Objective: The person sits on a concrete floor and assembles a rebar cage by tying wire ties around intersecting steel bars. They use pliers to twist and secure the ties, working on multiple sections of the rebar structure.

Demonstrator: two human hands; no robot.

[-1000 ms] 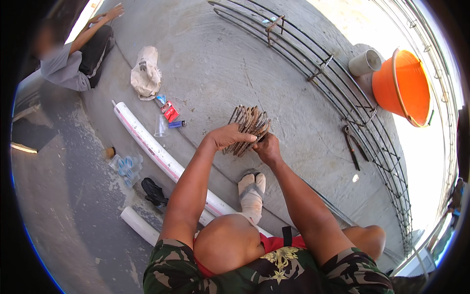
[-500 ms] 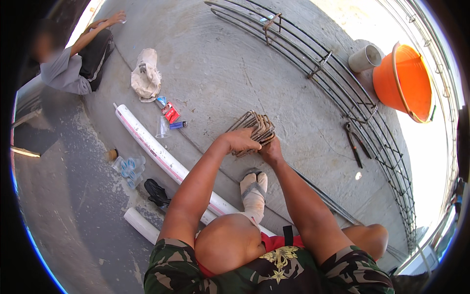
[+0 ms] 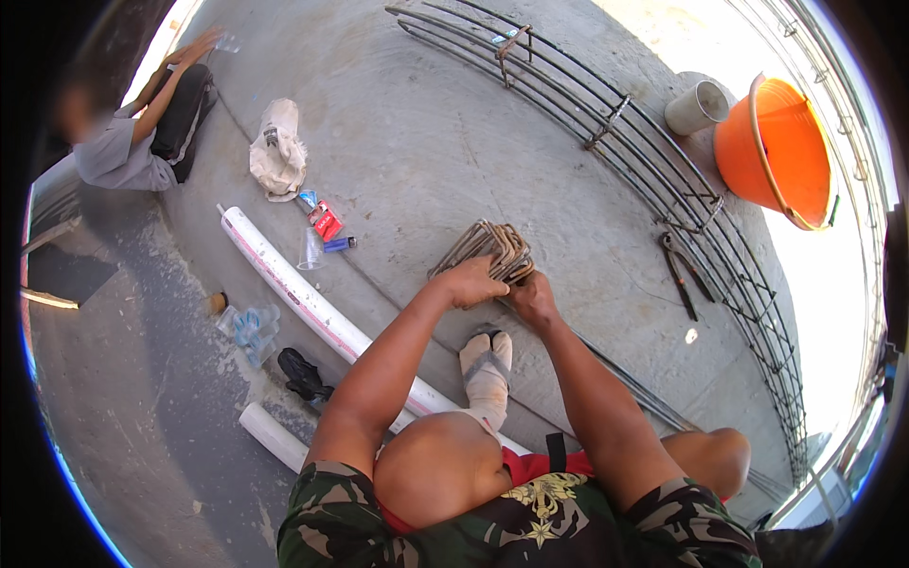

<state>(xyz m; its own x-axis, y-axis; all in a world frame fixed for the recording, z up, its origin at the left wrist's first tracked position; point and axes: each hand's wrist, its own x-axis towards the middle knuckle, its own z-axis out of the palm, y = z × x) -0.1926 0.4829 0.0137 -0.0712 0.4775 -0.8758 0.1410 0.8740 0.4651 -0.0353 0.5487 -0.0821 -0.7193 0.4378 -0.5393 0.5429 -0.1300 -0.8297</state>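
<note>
A bundle of rusty steel stirrups point(image 3: 492, 248), bent into rectangles, is held just above the concrete in front of my foot. My left hand point(image 3: 471, 281) is closed round its near left side, thumb toward the right. At the near right corner, my right hand point(image 3: 536, 301) is closed with its fingers curled against the bundle; some fingertips are hidden. Long thin steel bars point(image 3: 630, 381) run from beside my right wrist toward the lower right. To the right lie pincers point(image 3: 684, 275) with orange and black handles.
A long rebar cage point(image 3: 606, 130) curves along the right, beside an orange bucket point(image 3: 772, 156) and grey pot point(image 3: 697, 108). White pipes point(image 3: 294, 284) lie left, near a cloth bag point(image 3: 277, 151), red pack point(image 3: 325, 220), blue lighter point(image 3: 339, 244) and plastic cup point(image 3: 311, 249). A person point(image 3: 133, 142) sits far left.
Both hands and the stirrup bundle have shifted slightly toward me, with the grip kept. The seated person's hands have moved a little left and now show a clear plastic cup.
</note>
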